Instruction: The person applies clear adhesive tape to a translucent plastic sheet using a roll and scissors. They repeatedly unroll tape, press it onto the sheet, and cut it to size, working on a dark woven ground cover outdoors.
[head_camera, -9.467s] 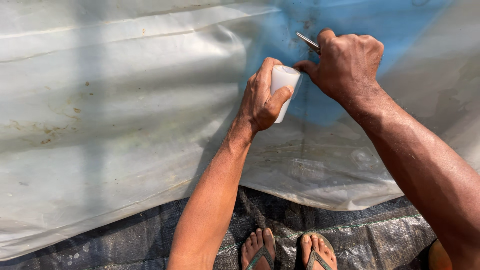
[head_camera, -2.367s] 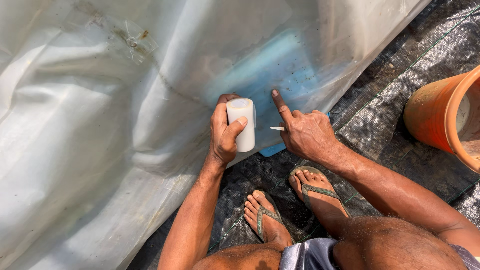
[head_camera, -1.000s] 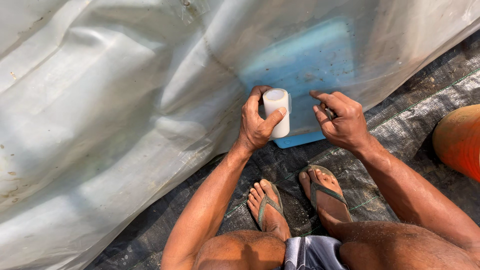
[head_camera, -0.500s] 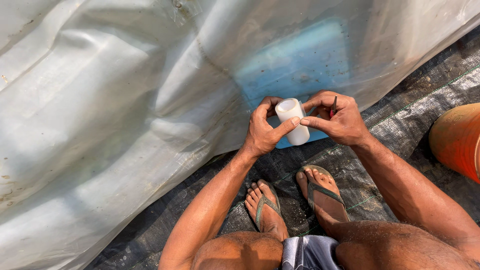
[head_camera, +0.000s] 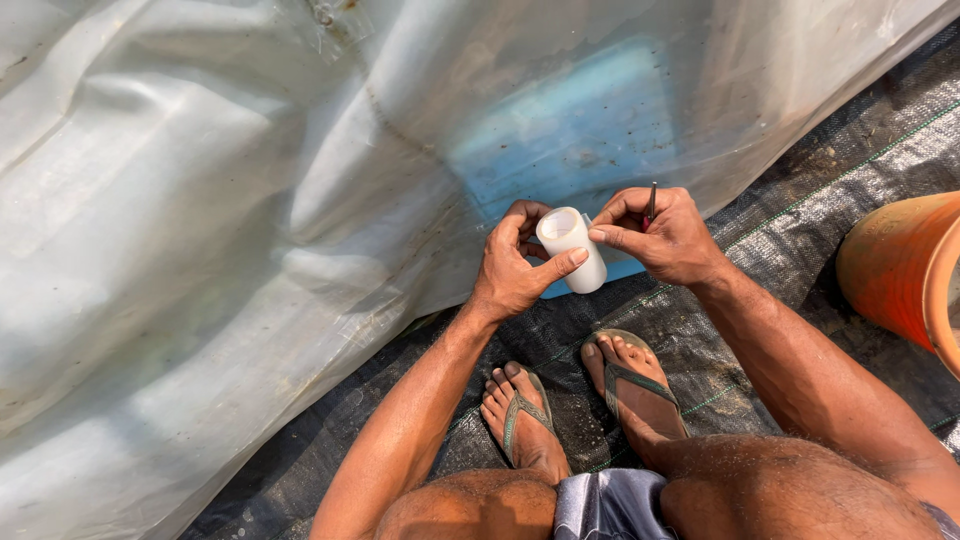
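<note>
Left hand (head_camera: 515, 268) wraps white roll (head_camera: 572, 250), centre scene, near plastic sheet (head_camera: 230, 220). Right hand (head_camera: 662, 236) pinches roll's rim, thin tool (head_camera: 652, 200) tucked between fingers. Best: steady roll, peel slowly.

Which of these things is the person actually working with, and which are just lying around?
In use:
- white tube, gripped by the left hand
- thin dark tool, pinched in the right hand, whose fingers also touch the tube's top

Just nearby:
- plastic sheet
- blue panel under it
- orange bucket
- black ground mesh
- sandals
</note>
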